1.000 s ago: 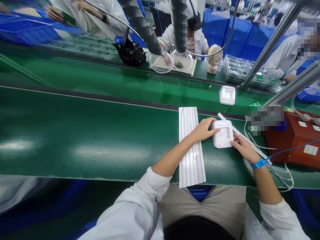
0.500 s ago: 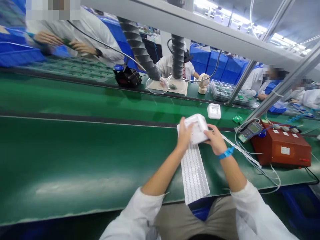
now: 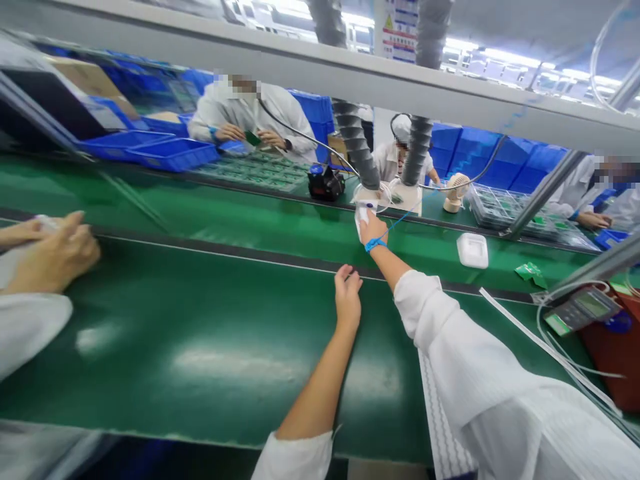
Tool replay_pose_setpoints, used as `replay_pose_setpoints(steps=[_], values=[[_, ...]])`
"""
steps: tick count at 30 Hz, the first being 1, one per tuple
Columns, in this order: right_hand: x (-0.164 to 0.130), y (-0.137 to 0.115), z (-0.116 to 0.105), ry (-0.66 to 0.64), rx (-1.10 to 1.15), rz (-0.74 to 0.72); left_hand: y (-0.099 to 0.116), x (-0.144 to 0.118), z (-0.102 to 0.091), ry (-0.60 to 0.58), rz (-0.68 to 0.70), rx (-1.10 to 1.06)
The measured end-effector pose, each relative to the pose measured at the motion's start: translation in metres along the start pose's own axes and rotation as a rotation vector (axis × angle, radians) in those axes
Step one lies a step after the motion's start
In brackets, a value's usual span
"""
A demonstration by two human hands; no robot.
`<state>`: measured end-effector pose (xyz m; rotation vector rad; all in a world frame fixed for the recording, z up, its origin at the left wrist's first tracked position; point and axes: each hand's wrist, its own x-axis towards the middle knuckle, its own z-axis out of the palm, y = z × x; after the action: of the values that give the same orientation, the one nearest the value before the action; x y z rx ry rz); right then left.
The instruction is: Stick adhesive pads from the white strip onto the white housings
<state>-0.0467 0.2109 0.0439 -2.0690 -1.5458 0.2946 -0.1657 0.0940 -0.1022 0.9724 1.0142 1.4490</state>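
Right hand (image 3: pixel 371 227) is reaching far forward over the green belt (image 3: pixel 200 320), fingers closing around a small white device (image 3: pixel 361 215); the device is being held up above the far lane of the belt, mostly hidden behind the hand. A blue wrist strap (image 3: pixel 375 245) is sitting on that wrist. Left hand (image 3: pixel 347 297) is resting on the near lane by the dark dividing strip, fingers loosely curled, gripping nothing. A white sheet of labels (image 3: pixel 443 433) is lying under the right sleeve at the near edge. A second white device (image 3: pixel 473 250) is lying on the far lane, well apart to the right. A handheld meter (image 3: pixel 580 308) is sitting at right beside a red box (image 3: pixel 617 360). A neighbour's hands (image 3: pixel 55 257) are working at the left edge. Two grey ribbed hoses (image 3: pixel 357 147) are hanging beyond the held device.
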Motion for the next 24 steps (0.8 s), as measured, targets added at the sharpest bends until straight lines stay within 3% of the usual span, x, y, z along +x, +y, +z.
replay_pose_setpoints(steps=[5, 9, 13, 16, 20, 24], values=[[0.019, -0.017, 0.024, -0.021, -0.009, 0.103, -0.002, 0.002, 0.003, -0.081, 0.075, 0.108], [0.023, -0.026, 0.038, -0.037, -0.004, 0.074, -0.003, 0.005, -0.005, -0.092, 0.067, 0.134], [0.020, -0.014, 0.032, -0.041, -0.001, 0.010, -0.002, 0.007, -0.009, -0.098, 0.040, 0.154], [0.004, 0.032, 0.000, 0.067, -0.041, 0.068, 0.001, 0.006, -0.008, -0.108, 0.032, 0.170], [-0.025, 0.140, -0.061, 0.264, -0.128, 0.356, 0.005, 0.003, -0.003, -0.134, 0.038, 0.201], [-0.044, 0.231, -0.096, 0.284, -0.173, 0.613, 0.007, -0.004, 0.008, -0.195, 0.060, 0.239]])
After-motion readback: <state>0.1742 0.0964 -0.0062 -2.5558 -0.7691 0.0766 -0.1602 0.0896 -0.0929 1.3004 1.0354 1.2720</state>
